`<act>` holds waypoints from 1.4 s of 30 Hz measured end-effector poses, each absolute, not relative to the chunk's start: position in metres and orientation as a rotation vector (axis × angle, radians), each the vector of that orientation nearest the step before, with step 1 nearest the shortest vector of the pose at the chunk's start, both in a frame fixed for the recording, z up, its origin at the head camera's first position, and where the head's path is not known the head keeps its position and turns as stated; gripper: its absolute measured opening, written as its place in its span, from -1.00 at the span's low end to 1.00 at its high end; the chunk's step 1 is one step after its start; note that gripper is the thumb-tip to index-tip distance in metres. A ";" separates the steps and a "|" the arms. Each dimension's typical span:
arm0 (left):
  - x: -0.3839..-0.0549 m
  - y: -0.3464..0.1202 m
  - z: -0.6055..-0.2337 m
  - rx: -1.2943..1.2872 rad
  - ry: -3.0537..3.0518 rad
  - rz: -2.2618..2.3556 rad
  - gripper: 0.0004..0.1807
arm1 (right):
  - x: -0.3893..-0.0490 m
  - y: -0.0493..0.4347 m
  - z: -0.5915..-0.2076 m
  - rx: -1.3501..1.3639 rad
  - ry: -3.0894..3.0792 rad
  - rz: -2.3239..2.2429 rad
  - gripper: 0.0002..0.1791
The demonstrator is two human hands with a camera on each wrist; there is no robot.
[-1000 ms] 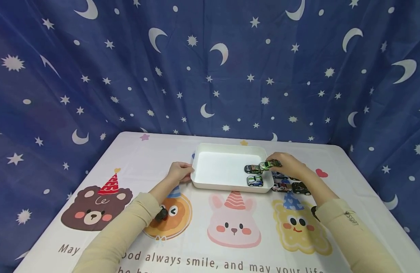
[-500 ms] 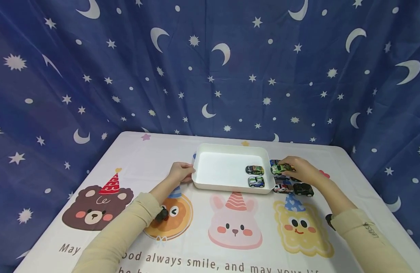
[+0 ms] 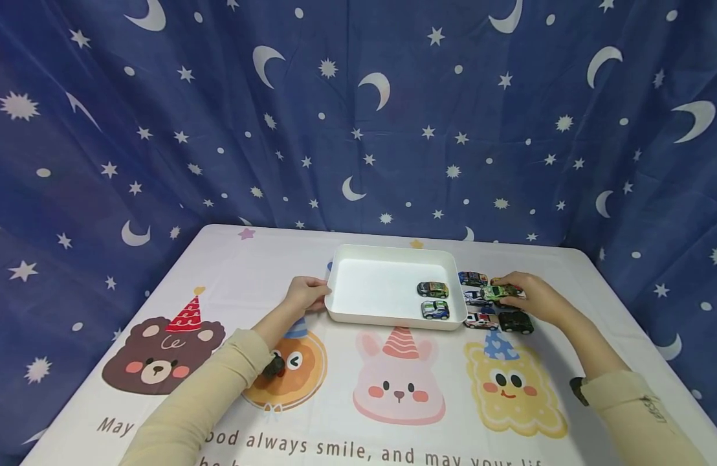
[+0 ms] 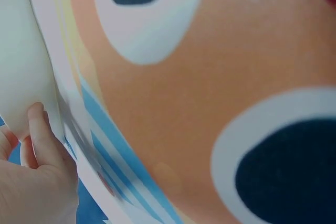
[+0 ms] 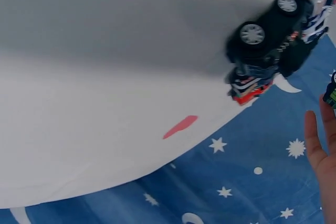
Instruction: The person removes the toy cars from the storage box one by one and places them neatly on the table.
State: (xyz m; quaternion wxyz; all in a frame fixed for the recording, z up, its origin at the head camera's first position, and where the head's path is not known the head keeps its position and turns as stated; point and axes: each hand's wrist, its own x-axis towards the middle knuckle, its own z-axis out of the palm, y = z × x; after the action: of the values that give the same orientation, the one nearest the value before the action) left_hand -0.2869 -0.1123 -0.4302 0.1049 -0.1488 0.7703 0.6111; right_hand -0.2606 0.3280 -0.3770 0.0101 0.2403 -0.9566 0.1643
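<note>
My left hand (image 3: 305, 294) pinches the left rim of a white tray (image 3: 358, 317). In the left wrist view, the thumb and fingers of that hand (image 4: 44, 174) sit on the edge of the tray (image 4: 23, 51). Inside the tray, at its right end, are a dark multicoloured toy car (image 3: 432, 290) and a white, blue and green toy car (image 3: 435, 310). My right hand (image 3: 536, 296) holds a green toy car (image 3: 498, 292) over the cars right of the tray. The right wrist view catches only part of this green toy car (image 5: 331, 94) at the edge.
Right of the tray are a blue toy car (image 3: 472, 279), a white and blue one (image 3: 474, 298), a white and red one (image 3: 481, 320) and a black one (image 3: 516, 322). Others are partly hidden by the right hand. A blue curtain (image 3: 312, 129) hangs behind the table.
My right hand has moved right with the green toy car, from the tray's right end to above the cars outside it. The left hand stays on the tray rim.
</note>
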 end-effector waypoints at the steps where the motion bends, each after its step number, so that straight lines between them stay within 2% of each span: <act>1: -0.287 -0.112 -0.430 -0.440 2.272 1.800 -0.71 | -0.260 0.330 -0.378 0.762 -2.981 0.503 -0.64; 19: -0.286 -0.115 -0.431 -0.445 2.245 1.788 -0.68 | -0.253 0.372 -0.389 0.688 -2.943 0.449 -0.63; 34: -0.287 -0.113 -0.429 -0.462 2.264 1.759 -0.69 | -0.262 0.395 -0.388 0.786 -2.866 0.304 -0.69; 42: -0.287 -0.113 -0.430 -0.451 2.247 1.774 -0.67 | -0.272 0.407 -0.390 0.734 -2.949 0.274 -0.69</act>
State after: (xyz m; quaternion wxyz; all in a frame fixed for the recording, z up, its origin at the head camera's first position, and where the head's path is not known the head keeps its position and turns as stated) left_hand -0.2869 -0.1135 -0.4299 0.1216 -0.1546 0.7695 0.6076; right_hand -0.2720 0.4070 -0.3901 0.0451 0.2402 -0.9655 0.0897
